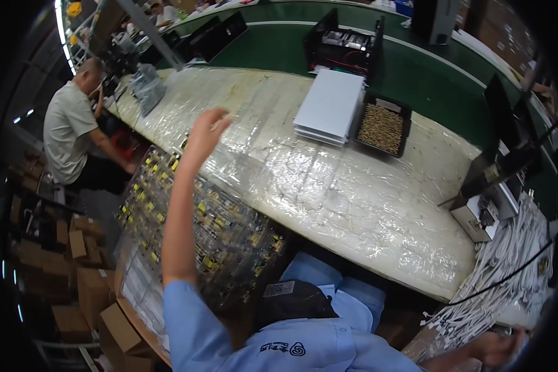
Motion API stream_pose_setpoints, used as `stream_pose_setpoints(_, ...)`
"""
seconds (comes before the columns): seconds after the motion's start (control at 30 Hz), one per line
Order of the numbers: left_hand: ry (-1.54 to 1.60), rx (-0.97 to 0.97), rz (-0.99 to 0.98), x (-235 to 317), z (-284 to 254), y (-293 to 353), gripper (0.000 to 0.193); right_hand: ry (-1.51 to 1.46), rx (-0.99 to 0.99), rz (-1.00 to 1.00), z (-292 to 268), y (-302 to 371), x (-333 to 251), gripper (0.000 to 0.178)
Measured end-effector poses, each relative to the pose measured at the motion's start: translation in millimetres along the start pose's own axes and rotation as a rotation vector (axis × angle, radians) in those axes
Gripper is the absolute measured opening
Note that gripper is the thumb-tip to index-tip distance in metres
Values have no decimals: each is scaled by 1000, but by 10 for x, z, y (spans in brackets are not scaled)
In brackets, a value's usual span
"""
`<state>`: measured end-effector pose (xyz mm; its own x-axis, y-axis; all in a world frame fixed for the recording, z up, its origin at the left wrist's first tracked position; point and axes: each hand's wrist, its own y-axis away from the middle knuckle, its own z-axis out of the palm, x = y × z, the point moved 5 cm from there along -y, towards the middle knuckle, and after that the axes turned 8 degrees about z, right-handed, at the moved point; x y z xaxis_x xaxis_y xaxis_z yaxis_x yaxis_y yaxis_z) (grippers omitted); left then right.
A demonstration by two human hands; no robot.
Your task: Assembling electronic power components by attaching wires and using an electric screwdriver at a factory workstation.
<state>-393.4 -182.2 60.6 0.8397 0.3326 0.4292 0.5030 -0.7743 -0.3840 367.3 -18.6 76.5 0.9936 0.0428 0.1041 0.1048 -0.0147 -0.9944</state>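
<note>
My left hand [208,131] is raised at the left part of the plastic-covered table [353,204], its fingers slightly bent and apart with nothing seen between them. Beneath that forearm a stack of circuit boards [229,229] with yellow parts fills a large box beside the table. My right hand [495,348] is far at the lower right, next to a heap of white cables [499,279]. Its fingers are dim and blurred near the picture's rim, so I cannot make out whether they hold anything.
White panels [330,105] lie stacked beside a black tray of small brass-coloured parts [381,128]. Beyond runs a green conveyor [273,46] carrying an open black unit [344,43]. A white box [475,218] stands at the right. A person [74,127] sits at left, near cardboard boxes [96,291].
</note>
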Motion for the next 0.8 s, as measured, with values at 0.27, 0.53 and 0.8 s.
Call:
stream_pose_setpoints(0.27,23,-127,80,1231,1979,-805,106,-1315,-961,426,-109,690,-2354,23)
stream_pose_setpoints(0.53,49,-78,-80,1219,1867,-1033,102,-1289,-1051,476,182,1040,-2495,19)
stream_pose_setpoints(0.8,2159,-185,-164,2084,1355,-52,94,-1254,-1128,582,426,929,-2450,17)
